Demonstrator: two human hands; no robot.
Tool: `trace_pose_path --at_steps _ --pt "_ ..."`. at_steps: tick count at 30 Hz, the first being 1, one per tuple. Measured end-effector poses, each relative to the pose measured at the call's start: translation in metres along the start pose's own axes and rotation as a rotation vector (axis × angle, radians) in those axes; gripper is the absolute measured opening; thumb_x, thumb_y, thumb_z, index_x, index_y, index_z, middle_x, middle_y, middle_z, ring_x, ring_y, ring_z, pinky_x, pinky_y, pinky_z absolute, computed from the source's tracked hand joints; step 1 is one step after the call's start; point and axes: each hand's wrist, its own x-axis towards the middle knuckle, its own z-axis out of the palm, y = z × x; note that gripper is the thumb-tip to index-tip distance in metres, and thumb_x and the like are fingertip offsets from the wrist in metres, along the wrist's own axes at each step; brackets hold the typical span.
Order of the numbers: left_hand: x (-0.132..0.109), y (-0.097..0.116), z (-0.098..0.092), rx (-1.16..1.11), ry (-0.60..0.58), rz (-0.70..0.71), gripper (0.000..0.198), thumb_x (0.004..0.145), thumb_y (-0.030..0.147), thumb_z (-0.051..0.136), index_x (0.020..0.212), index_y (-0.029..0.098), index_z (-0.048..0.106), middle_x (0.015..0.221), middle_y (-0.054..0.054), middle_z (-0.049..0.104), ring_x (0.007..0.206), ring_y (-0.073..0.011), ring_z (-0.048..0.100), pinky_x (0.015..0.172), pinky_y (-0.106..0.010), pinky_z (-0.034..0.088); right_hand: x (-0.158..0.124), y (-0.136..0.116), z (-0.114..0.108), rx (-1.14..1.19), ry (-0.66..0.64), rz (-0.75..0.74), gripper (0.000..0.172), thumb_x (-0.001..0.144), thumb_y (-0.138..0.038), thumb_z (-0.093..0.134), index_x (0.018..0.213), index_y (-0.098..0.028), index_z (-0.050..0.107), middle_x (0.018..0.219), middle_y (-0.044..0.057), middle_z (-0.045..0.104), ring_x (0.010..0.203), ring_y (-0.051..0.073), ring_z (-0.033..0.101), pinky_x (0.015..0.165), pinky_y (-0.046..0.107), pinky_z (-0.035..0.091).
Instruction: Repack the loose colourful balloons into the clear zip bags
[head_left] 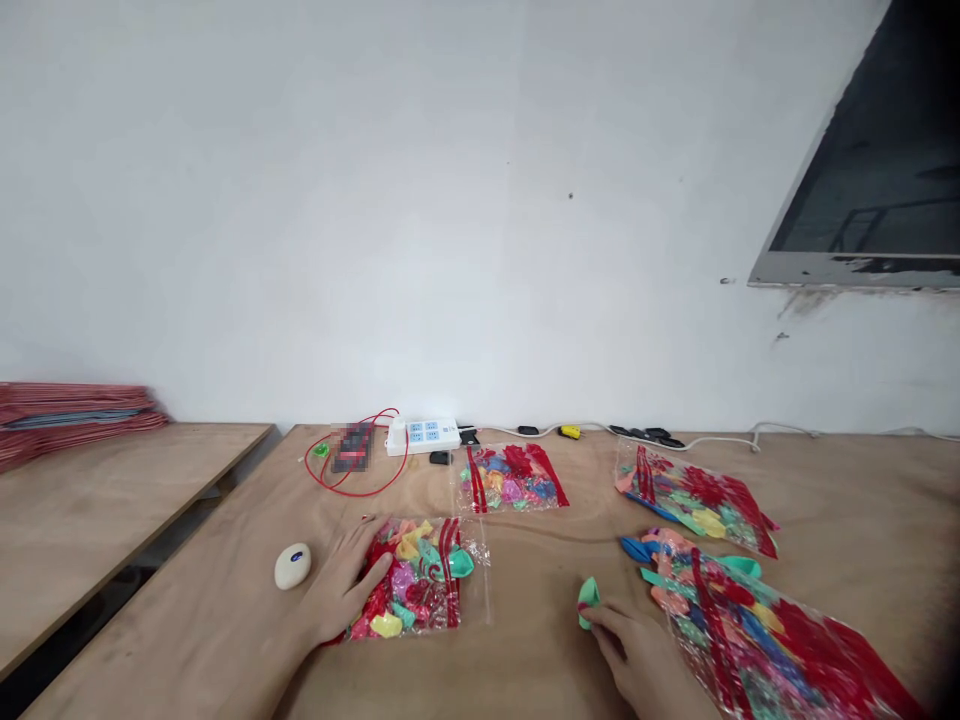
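My left hand (351, 580) lies flat with its fingers spread on the left side of a clear bag of colourful balloons (420, 580). A teal balloon (459, 563) pokes out toward that bag's right-hand end. My right hand (626, 645) pinches a mint-green balloon (589, 598) just above the wooden table, between the bags. Close by on the right is a larger open bag of balloons (780, 635), with several balloons spilling from its left end. Red patterns cover parts of the bags.
Two more balloon bags lie farther back, one in the middle (514, 478) and one at right (701, 498). A white power strip (424, 436), a red cable (352, 492) and a round cream case (292, 566) are on the table (525, 660). At left, a gap separates another table (112, 520).
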Motion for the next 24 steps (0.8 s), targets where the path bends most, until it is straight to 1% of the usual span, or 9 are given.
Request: trace_pose_path --at_steps 3,7,9,12,14,16,18,21,24 --pt "0.0 0.0 0.0 0.005 -0.02 -0.011 0.059 0.111 0.057 0.045 0.162 0.028 0.047 0.166 -0.011 0.051 0.157 -0.0342 0.043 0.13 -0.058 0.036 0.012 -0.018 -0.008 0.119 -0.005 0.011 0.039 0.094 -0.031 0.048 0.101 -0.024 0.086 0.104 0.013 0.083 0.098 0.031 0.079 0.089 0.041 0.062" --pt "0.0 0.001 -0.001 0.0 -0.032 -0.014 0.06 0.111 0.057 0.045 0.164 0.028 0.045 0.167 -0.011 0.049 0.157 -0.0349 0.041 0.13 -0.059 0.035 0.032 -0.05 -0.013 0.332 -0.032 -0.018 0.032 0.093 -0.032 0.055 0.1 -0.022 0.084 0.093 0.011 0.082 0.084 0.027 0.077 0.075 0.035 0.062" --pt "0.0 0.001 -0.001 -0.005 -0.035 -0.008 0.059 0.111 0.056 0.046 0.164 0.029 0.045 0.167 -0.011 0.05 0.157 -0.035 0.042 0.129 -0.059 0.035 0.045 -0.07 -0.011 0.439 -0.063 -0.061 0.03 0.095 -0.033 0.057 0.099 -0.022 0.084 0.089 0.009 0.081 0.081 0.026 0.076 0.074 0.034 0.062" --pt "0.0 0.002 -0.001 -0.006 -0.027 0.001 0.059 0.111 0.055 0.046 0.164 0.028 0.047 0.165 -0.011 0.051 0.155 -0.0352 0.045 0.128 -0.059 0.037 0.066 -0.098 0.001 0.603 -0.08 -0.135 0.027 0.099 -0.038 0.061 0.097 -0.023 0.084 0.099 0.009 0.081 0.09 0.026 0.077 0.082 0.036 0.063" --pt "0.0 0.002 -0.001 -0.005 -0.025 0.009 0.059 0.111 0.055 0.046 0.164 0.028 0.047 0.165 -0.012 0.052 0.154 -0.035 0.046 0.128 -0.059 0.038 0.077 -0.113 0.012 0.748 -0.153 -0.157 0.029 0.1 -0.044 0.065 0.106 -0.022 0.083 0.112 0.011 0.081 0.103 0.028 0.078 0.091 0.039 0.063" --pt "0.0 0.002 -0.001 0.0 -0.028 0.017 0.058 0.112 0.055 0.046 0.164 0.028 0.046 0.165 -0.012 0.052 0.154 -0.0346 0.047 0.128 -0.059 0.038 0.083 -0.121 0.024 0.838 -0.228 -0.163 0.035 0.1 -0.048 0.069 0.12 -0.023 0.08 0.127 0.013 0.079 0.116 0.029 0.076 0.102 0.044 0.061" --pt "0.0 0.001 -0.001 0.009 -0.025 0.022 0.058 0.112 0.054 0.046 0.164 0.029 0.046 0.164 -0.012 0.053 0.153 -0.0346 0.047 0.127 -0.059 0.039 0.086 -0.121 0.033 0.801 -0.211 -0.171 0.038 0.101 -0.049 0.068 0.128 -0.023 0.076 0.134 0.013 0.076 0.121 0.03 0.074 0.108 0.047 0.058" --pt "0.0 0.001 -0.001 0.024 -0.018 0.049 0.057 0.112 0.053 0.047 0.164 0.029 0.047 0.162 -0.012 0.055 0.151 -0.0346 0.049 0.126 -0.058 0.041 0.083 -0.117 0.037 0.601 -0.14 -0.237 0.031 0.106 -0.041 0.059 0.121 -0.023 0.079 0.128 0.013 0.077 0.118 0.029 0.074 0.107 0.047 0.057" --pt "0.001 0.002 0.0 0.038 -0.012 0.089 0.056 0.112 0.051 0.049 0.163 0.029 0.047 0.162 -0.012 0.055 0.15 -0.0337 0.05 0.125 -0.056 0.042 0.08 -0.119 0.033 0.418 -0.256 -0.361 0.03 0.107 -0.032 0.057 0.125 -0.025 0.079 0.134 0.011 0.075 0.126 0.03 0.07 0.113 0.046 0.054"
